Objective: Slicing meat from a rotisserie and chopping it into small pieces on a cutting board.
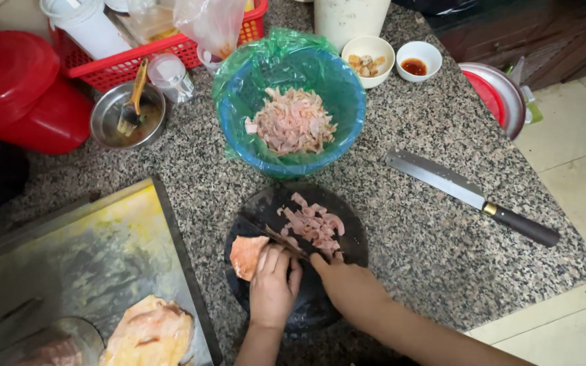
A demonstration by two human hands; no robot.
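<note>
A round dark cutting board (344,217) lies on the speckled granite counter. My left hand (272,288) presses down on a slab of raw pink meat (247,256) at the board's left side. My right hand (344,281) grips a dark-bladed knife (272,234) that lies slanted across the board, cutting along the slab's edge. A heap of thin meat slices (315,224) sits on the board's far right. Beyond the board stands a blue basket lined with green plastic (239,88), holding a pile of sliced meat (291,122).
A large cleaver (469,194) lies to the right on the counter. A metal tray (103,257) at left holds raw poultry (149,333). Further back stand a red basket (137,57), a steel bowl with a brush (127,115), two small white bowls (369,61), and a red pot (18,91).
</note>
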